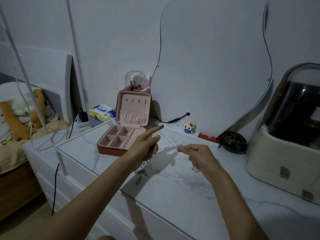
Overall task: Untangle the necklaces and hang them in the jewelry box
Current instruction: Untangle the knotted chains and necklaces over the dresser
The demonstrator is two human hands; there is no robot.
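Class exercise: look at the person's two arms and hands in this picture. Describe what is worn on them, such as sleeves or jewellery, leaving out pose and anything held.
Both forearms are bare, with no sleeves in view. The right hand wears a thin ring on one finger. The left hand shows no ring, watch or bracelet.

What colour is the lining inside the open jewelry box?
Pale pink lining, within a darker reddish outer shell; the head view shows it.

Wavy mirror point(216, 66), toy figure point(188, 126), tissue pack point(102, 112), plush toy point(19, 116)
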